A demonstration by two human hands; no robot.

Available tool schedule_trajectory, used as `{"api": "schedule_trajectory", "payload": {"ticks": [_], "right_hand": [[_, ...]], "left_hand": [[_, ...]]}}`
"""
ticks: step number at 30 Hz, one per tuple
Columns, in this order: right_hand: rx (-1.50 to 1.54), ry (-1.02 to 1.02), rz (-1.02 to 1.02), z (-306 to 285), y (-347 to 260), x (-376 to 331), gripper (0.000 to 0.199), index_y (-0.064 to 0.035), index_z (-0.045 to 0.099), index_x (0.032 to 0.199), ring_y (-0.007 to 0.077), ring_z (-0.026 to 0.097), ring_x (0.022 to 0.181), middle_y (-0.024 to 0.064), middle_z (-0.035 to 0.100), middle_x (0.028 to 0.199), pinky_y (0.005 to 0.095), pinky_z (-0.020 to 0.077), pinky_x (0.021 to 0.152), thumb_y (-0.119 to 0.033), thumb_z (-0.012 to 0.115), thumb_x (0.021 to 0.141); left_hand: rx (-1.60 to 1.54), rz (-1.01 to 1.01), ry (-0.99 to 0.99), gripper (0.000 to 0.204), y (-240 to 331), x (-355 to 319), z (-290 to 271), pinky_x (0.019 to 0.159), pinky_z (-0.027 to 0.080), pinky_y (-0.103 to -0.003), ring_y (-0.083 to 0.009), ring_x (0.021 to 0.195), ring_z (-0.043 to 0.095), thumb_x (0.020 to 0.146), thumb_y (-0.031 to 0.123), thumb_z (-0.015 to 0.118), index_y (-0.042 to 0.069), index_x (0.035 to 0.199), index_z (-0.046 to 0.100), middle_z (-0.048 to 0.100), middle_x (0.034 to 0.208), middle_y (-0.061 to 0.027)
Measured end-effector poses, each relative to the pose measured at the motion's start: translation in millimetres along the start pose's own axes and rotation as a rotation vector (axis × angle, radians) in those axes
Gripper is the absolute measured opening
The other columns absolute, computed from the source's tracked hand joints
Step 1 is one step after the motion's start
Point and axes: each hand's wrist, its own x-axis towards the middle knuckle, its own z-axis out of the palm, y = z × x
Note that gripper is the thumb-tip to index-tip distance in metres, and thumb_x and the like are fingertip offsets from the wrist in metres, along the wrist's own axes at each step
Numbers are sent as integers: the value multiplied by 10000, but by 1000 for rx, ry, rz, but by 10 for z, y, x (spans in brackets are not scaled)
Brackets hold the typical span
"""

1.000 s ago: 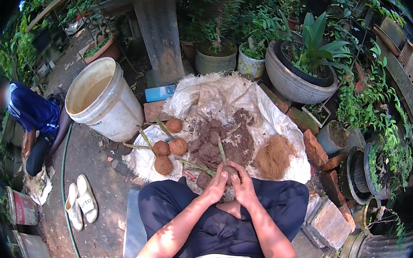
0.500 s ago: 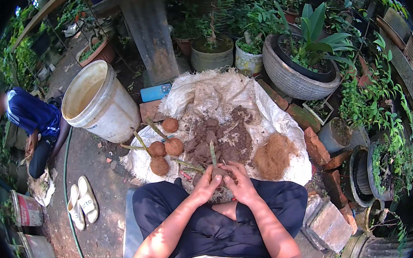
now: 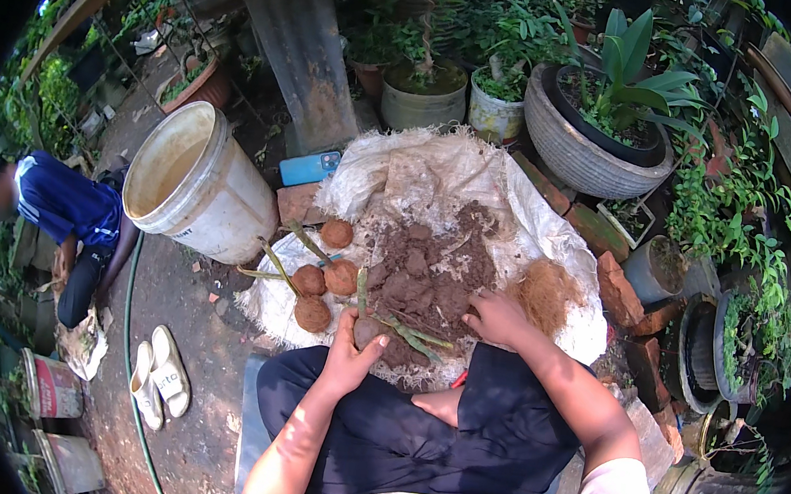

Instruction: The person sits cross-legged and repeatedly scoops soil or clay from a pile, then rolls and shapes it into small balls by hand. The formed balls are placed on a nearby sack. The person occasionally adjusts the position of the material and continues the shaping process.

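My left hand [image 3: 347, 355] is closed around a ball of mud at the foot of a green stem cutting [image 3: 362, 290], which stands upright from the grip. My right hand [image 3: 500, 318] reaches to the right edge of the dark soil heap [image 3: 416, 278], thumb and fingers apart at the soil; its fingertips are partly hidden. More green cuttings [image 3: 417, 337] lie on the soil between the hands. To the left, several brown fibre-wrapped balls [image 3: 313, 313] rest on a white woven sack [image 3: 384, 165], some with stems sticking out. Brown coir fibre [image 3: 548, 295] lies beyond my right hand.
A white bucket [image 3: 227, 212] and a blue phone [image 3: 309, 168] on a brick stand at the far left. Potted plants [image 3: 595, 157] and bricks [image 3: 618, 289] border the back and right. Slippers [image 3: 169, 373] and a hose lie left; another person [image 3: 75, 216] sits beyond.
My hands have separated. The left has moved left, keeping the cutting with its mud ball; the right has let go and moved right to the soil's edge. The view has shifted slightly.
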Motion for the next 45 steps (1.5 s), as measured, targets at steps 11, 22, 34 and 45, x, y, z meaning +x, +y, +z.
{"api": "schedule_trajectory", "payload": {"ticks": [11, 22, 34, 45], "right_hand": [[39, 339, -57, 378, -600, 734, 737, -285, 353, 1534, 393, 292, 1453, 178, 331, 1573, 615, 264, 1150, -521, 633, 894], [314, 460, -29, 133, -651, 251, 221, -63, 674, 1030, 277, 669, 996, 132, 694, 1048, 416, 489, 884, -234, 703, 893], [1207, 343, -23, 594, -871, -415, 378, 26, 590, 1182, 113, 593, 727, 83, 647, 911, 286, 505, 651, -232, 706, 931], [714, 348, -101, 547, -799, -336, 489, -8, 582, 1238, 325, 655, 759, 210, 660, 938, 412, 522, 687, -357, 689, 912]], "left_hand": [[-169, -71, 88, 412, -156, 217, 125, 789, 549, -281, -139, 952, 621, 977, 230, 642, 51, 1294, 449, 615, 1104, -70], [-400, -232, 87, 302, -153, 274, 115, 845, 508, -272, -121, 967, 612, 920, 123, 700, 68, 1185, 566, 629, 1057, -18], [315, 61, -227, 314, -218, 239, 294, 875, 483, -358, -273, 980, 642, 949, 249, 664, -26, 1100, 679, 662, 1009, -156], [547, 149, -135, 222, -197, 250, 358, 772, 516, -371, -304, 859, 669, 918, 191, 680, 14, 1052, 698, 672, 975, -153]]}}
